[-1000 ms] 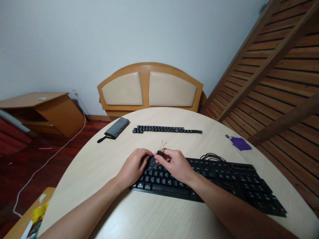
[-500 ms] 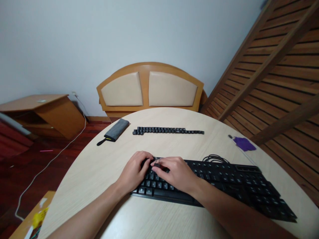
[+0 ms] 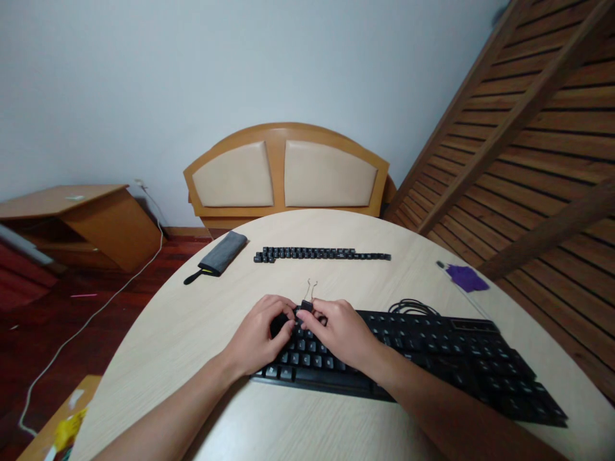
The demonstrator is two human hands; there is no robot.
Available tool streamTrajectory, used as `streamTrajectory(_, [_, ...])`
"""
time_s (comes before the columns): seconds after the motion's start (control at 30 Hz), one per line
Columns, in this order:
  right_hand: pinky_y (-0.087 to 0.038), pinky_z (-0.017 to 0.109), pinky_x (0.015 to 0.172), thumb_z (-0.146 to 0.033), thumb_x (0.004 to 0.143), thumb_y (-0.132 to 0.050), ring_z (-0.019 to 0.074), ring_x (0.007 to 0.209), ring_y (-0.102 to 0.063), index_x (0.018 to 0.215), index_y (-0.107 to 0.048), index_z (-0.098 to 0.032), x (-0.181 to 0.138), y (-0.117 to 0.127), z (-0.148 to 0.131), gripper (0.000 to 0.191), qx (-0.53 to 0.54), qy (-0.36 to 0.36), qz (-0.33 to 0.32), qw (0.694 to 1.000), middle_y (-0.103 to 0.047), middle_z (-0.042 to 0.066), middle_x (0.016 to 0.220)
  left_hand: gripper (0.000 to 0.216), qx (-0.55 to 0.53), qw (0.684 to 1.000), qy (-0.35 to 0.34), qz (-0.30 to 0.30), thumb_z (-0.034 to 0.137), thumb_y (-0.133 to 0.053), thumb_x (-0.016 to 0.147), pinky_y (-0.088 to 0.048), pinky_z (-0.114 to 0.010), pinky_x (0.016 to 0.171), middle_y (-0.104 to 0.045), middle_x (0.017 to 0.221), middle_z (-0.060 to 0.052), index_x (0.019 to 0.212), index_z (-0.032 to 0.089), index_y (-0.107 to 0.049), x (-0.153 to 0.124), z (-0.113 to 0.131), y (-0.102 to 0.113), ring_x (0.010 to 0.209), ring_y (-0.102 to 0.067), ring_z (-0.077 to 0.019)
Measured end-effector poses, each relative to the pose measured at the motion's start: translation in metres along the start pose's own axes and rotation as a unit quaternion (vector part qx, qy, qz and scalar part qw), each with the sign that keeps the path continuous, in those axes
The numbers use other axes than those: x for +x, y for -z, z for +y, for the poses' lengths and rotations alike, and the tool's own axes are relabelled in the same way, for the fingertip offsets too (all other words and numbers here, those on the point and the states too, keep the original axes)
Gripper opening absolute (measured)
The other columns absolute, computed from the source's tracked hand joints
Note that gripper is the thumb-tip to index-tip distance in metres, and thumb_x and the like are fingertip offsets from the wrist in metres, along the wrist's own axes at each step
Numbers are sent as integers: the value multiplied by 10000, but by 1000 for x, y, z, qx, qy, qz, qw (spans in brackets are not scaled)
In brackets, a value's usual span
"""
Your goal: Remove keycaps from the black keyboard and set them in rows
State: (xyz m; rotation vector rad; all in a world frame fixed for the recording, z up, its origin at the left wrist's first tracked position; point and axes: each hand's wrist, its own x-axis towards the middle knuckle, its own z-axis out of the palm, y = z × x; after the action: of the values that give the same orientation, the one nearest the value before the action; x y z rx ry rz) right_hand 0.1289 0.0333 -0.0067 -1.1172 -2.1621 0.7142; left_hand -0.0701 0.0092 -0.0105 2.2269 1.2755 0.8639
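Note:
A black keyboard [image 3: 413, 339] lies across the near part of the table under both hands. My right hand [image 3: 341, 331] is closed, thumb and fingers pinching a small keycap puller [image 3: 306, 306], a black piece with two thin wires that stick up and away from me. Whether a keycap is in its grip, I cannot make out. My left hand [image 3: 259, 334] rests over the keyboard's upper left end, thumb and forefinger apart, fingertips close to the black piece. Some of its fingers are hidden. Loose black keycaps [image 3: 307, 253] stand in rows farther back.
On the round table [image 3: 202, 333] are a grey pouch [image 3: 223, 253] at the left and a purple cloth [image 3: 466, 278] beside a thin white stick at the right. A coiled black cable [image 3: 413, 307] lies behind the keyboard. A wooden slatted panel [image 3: 538, 147] stands at the right.
My right hand has turned and lifted the puller slightly, so its wires now point upward, away from the keys. The left thumb has moved a little away from the forefinger.

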Motion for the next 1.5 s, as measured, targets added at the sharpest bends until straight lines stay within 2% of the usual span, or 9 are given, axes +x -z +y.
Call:
streamTrajectory(0.23, [-485, 248, 622, -386, 951, -519, 186, 710, -709, 774, -645, -196, 1, 1, 0, 289, 66, -32, -24, 997, -754, 40, 773, 115, -3, 999, -13, -39, 201, -656, 818, -441, -411, 981, -598, 1153, -76, 918, 206, -601, -1, 1, 4, 1096, -556, -239])
streamTrajectory(0.5, [-518, 253, 676, -451, 957, -501, 183, 739, -710, 824, -652, -185, 3, -3, 10, 334, 185, -53, -17, 981, -743, 39, 785, 136, -15, 999, -8, -46, 255, -664, 856, -416, -453, 1024, -591, 1224, -84, 988, 225, -647, 0, -4, 0, 1151, -542, -251])
streamTrajectory(0.77, [-533, 285, 715, -503, 923, -544, 205, 761, -716, 821, -656, -178, 4, -1, 7, 358, 222, -63, 33, 972, -752, 58, 790, 106, -53, 998, -31, -11, 279, -587, 930, -449, -428, 958, -647, 1073, -81, 1013, 216, -609, 0, -3, 0, 1050, -570, -228])
streamTrajectory(1.07, [-519, 277, 687, -483, 922, -557, 197, 723, -712, 777, -611, -178, 6, 0, 7, 341, 233, -64, 26, 970, -732, 46, 736, 112, -100, 995, -13, -8, 289, -625, 911, -440, -423, 988, -662, 1059, -76, 997, 219, -647, 0, -4, -3, 1094, -567, -234])
streamTrajectory(1.27, [-537, 292, 710, -509, 910, -559, 200, 735, -713, 780, -618, -167, 6, -1, 9, 370, 264, -72, 25, 962, -740, 62, 759, 182, -59, 998, -6, 4, 304, -611, 922, -473, -388, 912, -676, 1024, -63, 1085, 224, -602, -2, -5, -3, 995, -606, -216])
streamTrajectory(1.5, [-537, 294, 707, -540, 883, -583, 197, 709, -705, 764, -615, -170, 8, -1, 7, 390, 279, -69, 29, 957, -723, 51, 717, 122, 35, 997, -70, -10, 274, -566, 949, -348, -468, 1062, -707, 1015, -43, 1062, 250, -602, -2, 1, 3, 963, -622, -207])
